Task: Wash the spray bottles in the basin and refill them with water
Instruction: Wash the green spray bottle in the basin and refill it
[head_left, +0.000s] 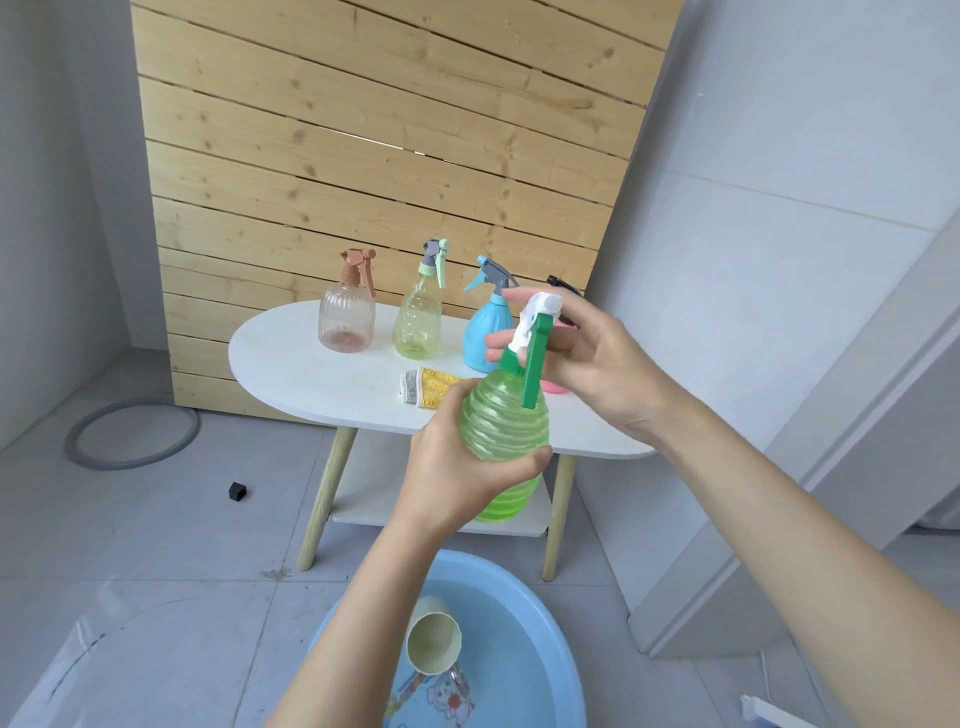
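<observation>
- While the left hand (457, 467) grips the belly of the ribbed translucent green plastic spray bottle (506, 426) at frame centre, the right hand (597, 364) curls its fingers round the bottle's white-and-green trigger head (537, 332).
- Held bottle: upright, in front of the near edge of the white oval table (291, 374).
- Table top, left to right: ribbed pink spray bottle (347, 317), pale yellow-green spray bottle (418, 322), light blue spray bottle (483, 338); a yellow-and-grey cloth (431, 387) lies before them.
- Lower centre: round light blue plastic basin (540, 623) holding a cream cup (434, 642) on its side; cartoon print on the basin floor, any lettering too blurred to read.
</observation>
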